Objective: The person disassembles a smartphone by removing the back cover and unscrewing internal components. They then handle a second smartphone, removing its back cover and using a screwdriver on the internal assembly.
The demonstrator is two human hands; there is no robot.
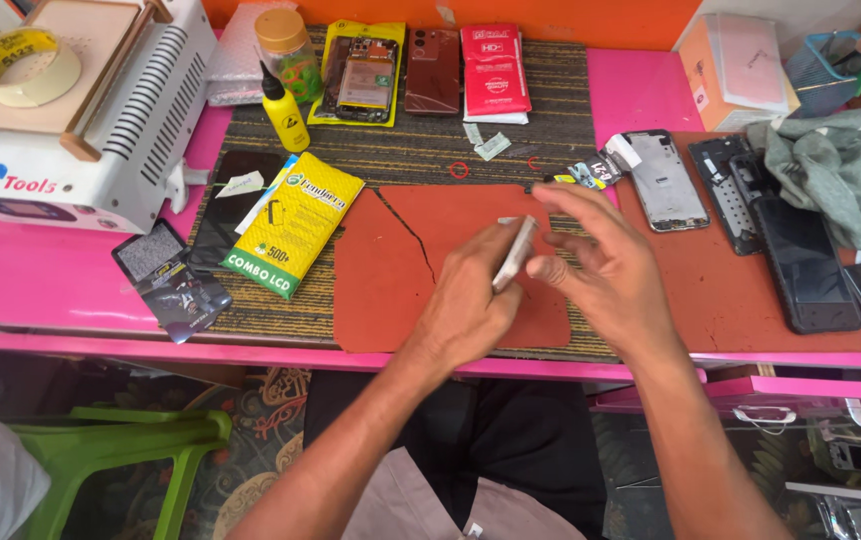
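Phone point(516, 250) held edge-on above red mat point(390, 280), between both hands | left hand point(465, 300) fingers clamped on lower end | right hand point(595, 265) fingers spread, thumb at edge | judged thin, stiff, light, fragile, slippery; best gripped by edges.

Packet point(292, 222) left of mat point(390, 270) — phone frame point(664, 180) right.

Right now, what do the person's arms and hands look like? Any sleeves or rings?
Both forearms are bare, with no sleeves showing. The left hand and right hand wear no gloves, and no rings, watch or bracelets show. The fingers look slim, with short nails.
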